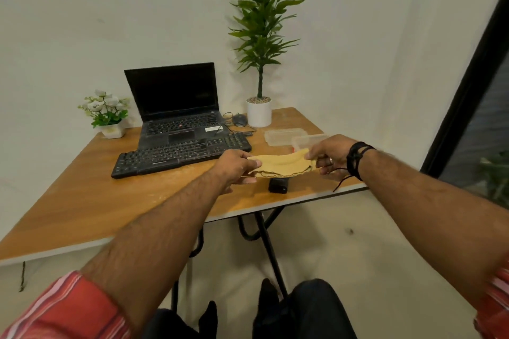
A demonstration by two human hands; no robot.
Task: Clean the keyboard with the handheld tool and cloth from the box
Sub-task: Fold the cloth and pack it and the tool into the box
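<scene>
Here both hands' fingers, left [234, 166] and right [332, 155], pinch the cloth [281, 165] ends above the table [82, 201] edge.

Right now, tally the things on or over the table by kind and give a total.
Keyboards: 1, standalone keyboard
Laptops: 1
Mice: 1
Potted plants: 2, flowers, tall plant
Clear plastic containers: 2
Cloths: 1
Black handheld tools: 1
Total: 9

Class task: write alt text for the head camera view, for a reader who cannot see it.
Two hands, left hand and right hand, hold a folded yellow cloth between them above a wooden table. Behind it lie a black keyboard, an open laptop, a clear plastic box and a small black device.
</scene>
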